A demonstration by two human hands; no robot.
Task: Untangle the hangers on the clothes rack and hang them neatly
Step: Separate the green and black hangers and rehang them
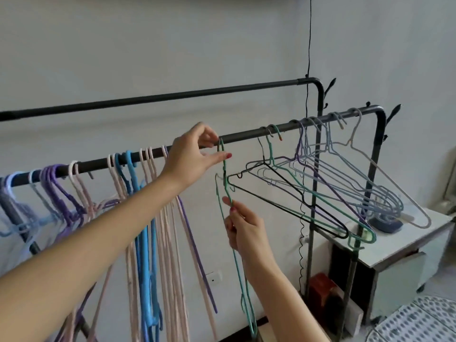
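Nearest the camera, the left forearm reaches up from the lower left to the front rail (249, 136) of the clothes rack, where the left hand (191, 157) pinches the hook of a green wire hanger (225, 183) right at the bar, thumb and fingers closed on the wire. Below it the right hand (244, 229) grips the same hanger at its shoulder, fingers curled round the wire, so the frame hangs nearly edge-on and points down. To the right a cluster of tangled hangers (320, 174) hangs askew on the rail, a black one just beside the green; to the left the pink, blue and purple hangers (138, 183) hang in a row. The step appears to be seating this hook on the bare stretch between the groups. It would go best if the lower hand kept the frame clear of the black hanger's arm while the upper hand guides the hook fully over the rail, then lets it settle in line with the left row.
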